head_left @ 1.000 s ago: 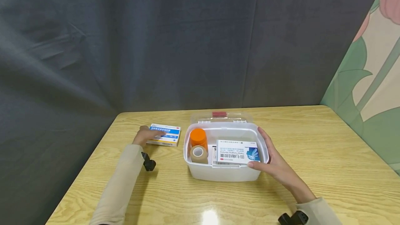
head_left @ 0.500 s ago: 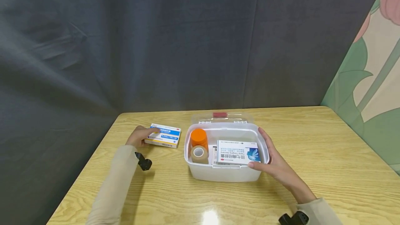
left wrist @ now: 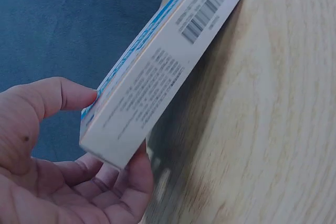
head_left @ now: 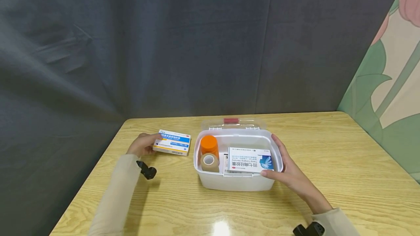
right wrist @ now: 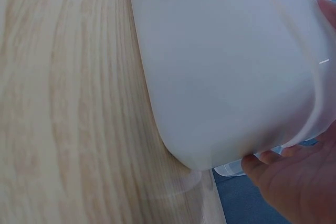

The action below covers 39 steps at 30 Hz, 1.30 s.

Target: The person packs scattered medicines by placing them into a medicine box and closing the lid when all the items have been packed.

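My left hand (head_left: 143,144) pinches the left end of a blue-and-white medicine box (head_left: 174,143), thumb on top and fingers beneath. In the left wrist view that end of the medicine box (left wrist: 142,77) is raised off the wood, its far end low. My right hand (head_left: 292,174) holds the right end of a white plastic storage box (head_left: 234,183), its thumb at the front rim and its fingers along the side. Inside the storage box are an orange-capped bottle (head_left: 209,143), a tan tape roll (head_left: 209,162) and a white medicine box with a blue picture (head_left: 249,159).
The storage box's clear lid (head_left: 247,122) with a red latch (head_left: 231,120) hangs open at the back. Everything stands on a wooden table (head_left: 183,210). A dark curtain (head_left: 197,46) is behind it, and a painted wall (head_left: 390,94) at the right.
My left hand has slid left across the blue-and-white box, from its top to a pinch at its left end. That box has barely shifted. My right hand stays on the storage box.
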{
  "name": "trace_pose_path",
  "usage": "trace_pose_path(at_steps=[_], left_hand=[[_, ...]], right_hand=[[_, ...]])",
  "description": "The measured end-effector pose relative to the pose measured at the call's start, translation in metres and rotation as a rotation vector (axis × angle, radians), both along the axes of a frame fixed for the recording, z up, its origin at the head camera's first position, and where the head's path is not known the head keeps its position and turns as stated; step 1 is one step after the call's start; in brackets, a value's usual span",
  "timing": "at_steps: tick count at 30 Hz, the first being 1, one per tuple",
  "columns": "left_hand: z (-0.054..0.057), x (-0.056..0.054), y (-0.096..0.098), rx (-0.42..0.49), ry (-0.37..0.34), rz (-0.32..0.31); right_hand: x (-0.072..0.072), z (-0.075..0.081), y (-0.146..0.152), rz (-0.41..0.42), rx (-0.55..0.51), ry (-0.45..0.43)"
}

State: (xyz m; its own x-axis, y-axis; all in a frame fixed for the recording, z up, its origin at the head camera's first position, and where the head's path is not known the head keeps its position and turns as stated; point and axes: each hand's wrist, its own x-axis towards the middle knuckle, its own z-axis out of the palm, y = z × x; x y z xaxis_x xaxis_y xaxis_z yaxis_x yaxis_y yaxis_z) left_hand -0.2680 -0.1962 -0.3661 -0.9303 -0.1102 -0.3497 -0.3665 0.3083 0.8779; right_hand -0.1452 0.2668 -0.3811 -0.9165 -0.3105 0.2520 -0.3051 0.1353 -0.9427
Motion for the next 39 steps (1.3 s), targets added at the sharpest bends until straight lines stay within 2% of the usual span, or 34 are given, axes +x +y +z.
trace_pose_path(at_steps=[10,17,21,31,39], left_hand=[[0.000,0.002,-0.004,0.063,0.016,0.030],[0.002,0.005,-0.006,0.111,0.050,0.010],[0.003,0.005,-0.006,0.129,0.063,0.019],[0.011,0.008,-0.004,0.196,0.089,0.020],[0.017,0.009,-0.005,0.243,0.073,0.037]], right_hand=[[0.000,0.000,0.000,0.008,-0.004,0.010],[0.000,0.000,-0.001,0.003,-0.001,0.009],[-0.001,-0.001,-0.001,-0.007,0.011,0.005],[-0.001,0.000,0.000,0.001,0.004,0.008],[-0.001,0.000,0.000,-0.001,0.005,0.006]])
